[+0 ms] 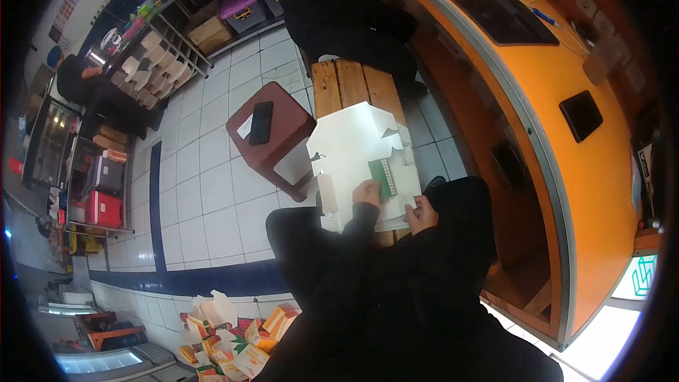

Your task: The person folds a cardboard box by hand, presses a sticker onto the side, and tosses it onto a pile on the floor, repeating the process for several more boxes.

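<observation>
A flat white cardboard box blank with cut flaps and slots lies on the wooden bench before my knees. On it is a green piece with a white checked strip along one side. My left hand is closed at the lower left edge of this green piece, fingers curled against it. At the near right edge of the cardboard, my right hand pinches the border between thumb and fingers. More white sheet shows under the near edge.
A dark red stool bearing a phone stands left of the bench. Folded yellow-orange boxes pile up at lower left. An orange counter runs along the right. One person sits across the bench; another stands far left.
</observation>
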`<state>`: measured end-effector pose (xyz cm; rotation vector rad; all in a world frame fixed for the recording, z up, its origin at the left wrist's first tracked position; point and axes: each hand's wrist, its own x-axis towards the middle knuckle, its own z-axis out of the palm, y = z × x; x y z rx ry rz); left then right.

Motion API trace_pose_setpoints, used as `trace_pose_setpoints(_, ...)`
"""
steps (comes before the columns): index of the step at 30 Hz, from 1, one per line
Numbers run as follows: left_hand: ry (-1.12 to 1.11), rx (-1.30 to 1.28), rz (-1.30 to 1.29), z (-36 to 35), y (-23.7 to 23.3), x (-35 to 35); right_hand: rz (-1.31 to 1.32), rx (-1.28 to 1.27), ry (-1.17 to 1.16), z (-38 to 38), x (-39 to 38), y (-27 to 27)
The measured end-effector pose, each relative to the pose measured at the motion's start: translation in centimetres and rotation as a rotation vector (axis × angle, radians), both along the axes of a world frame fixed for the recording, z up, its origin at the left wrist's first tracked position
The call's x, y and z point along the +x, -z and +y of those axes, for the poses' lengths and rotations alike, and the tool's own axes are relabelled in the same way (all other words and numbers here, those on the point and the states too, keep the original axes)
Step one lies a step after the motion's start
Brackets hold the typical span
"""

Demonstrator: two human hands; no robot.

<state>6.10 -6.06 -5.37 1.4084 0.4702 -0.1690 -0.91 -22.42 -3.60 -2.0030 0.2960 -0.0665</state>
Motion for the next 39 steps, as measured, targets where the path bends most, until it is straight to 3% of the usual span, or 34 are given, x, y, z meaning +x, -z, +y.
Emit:
trace_pose_setpoints(2,0.010,-0.031,0.012,-0.5,-0.6,-0.2,0.025,0.268,-0.029,0.6,-0.3,-2.9)
trace_pose_setpoints(3,0.043,-0.035,-0.048,-0.9,-0.7,-0.5,0.023,0.268,-0.028,1.0,-0.3,-3.4)
trace_pose_setpoints(5,0.078,-0.038,-0.106,-1.5,-0.8,-1.1,-0.065,0.224,-0.013,1.5,-0.3,-4.1)
trace_pose_setpoints(6,0.164,0.079,-0.141,-1.9,-0.5,-1.4,-0.064,0.225,-0.011,1.4,-0.2,-3.5)
trace_pose_setpoints(8,0.265,0.294,-0.184,-2.8,-0.9,-2.3,-0.213,-0.058,-0.064,1.2,0.2,-1.8)
trace_pose_setpoints(12,0.219,0.343,-0.143,-3.5,-1.7,-3.6,-0.174,-0.074,-0.072,1.0,0.0,-2.4)
trace_pose_setpoints(17,0.383,0.600,-0.243,-3.9,-5.4,-4.9,-0.109,-0.034,0.017,0.9,0.9,-3.2)
trace_pose_setpoints(21,0.479,0.502,-0.261,-3.3,-4.8,-4.7,-0.050,-0.006,0.066,0.9,1.6,-2.1)
trace_pose_setpoints(23,0.481,0.586,-0.338,-1.5,-4.9,-4.7,-0.113,-0.107,0.065,1.1,1.5,-3.2)
trace_pose_setpoints(24,0.395,0.546,-0.402,-0.2,-5.9,-4.9,-0.111,-0.105,0.068,0.9,1.6,-2.4)
trace_pose_setpoints(26,0.136,0.892,-0.562,3.3,-6.9,-4.6,-0.007,-0.039,0.091,0.3,1.7,0.4)
trace_pose_setpoints(28,-0.090,0.887,-0.372,7.0,-10.4,-4.6,-0.061,-0.090,0.114,0.2,1.4,-1.3)
trace_pose_setpoints(29,-0.085,0.897,-0.366,8.6,-10.5,-4.7,-0.122,-0.147,0.127,0.3,1.4,-2.0)
trace_pose_setpoints(31,-0.209,0.660,-0.200,11.8,-9.9,-4.6,-0.126,-0.074,0.111,0.3,1.6,-1.6)
trace_pose_setpoints(32,-0.126,0.488,-0.223,14.5,-4.5,-4.1,-0.152,-0.055,0.091,0.5,1.7,-2.0)
trace_pose_setpoints(33,-0.137,0.494,-0.226,14.7,-4.6,-4.4,-0.180,-0.038,0.070,0.6,1.9,-2.2)
trace_pose_setpoints(35,0.130,-0.178,0.076,14.0,-4.2,-4.9,-0.146,-0.001,0.041,1.1,1.9,-2.5)
trace_pose_setpoints(39,0.221,-0.343,0.103,12.1,-6.0,-5.8,-0.279,-0.166,-0.047,1.3,1.6,-2.7)
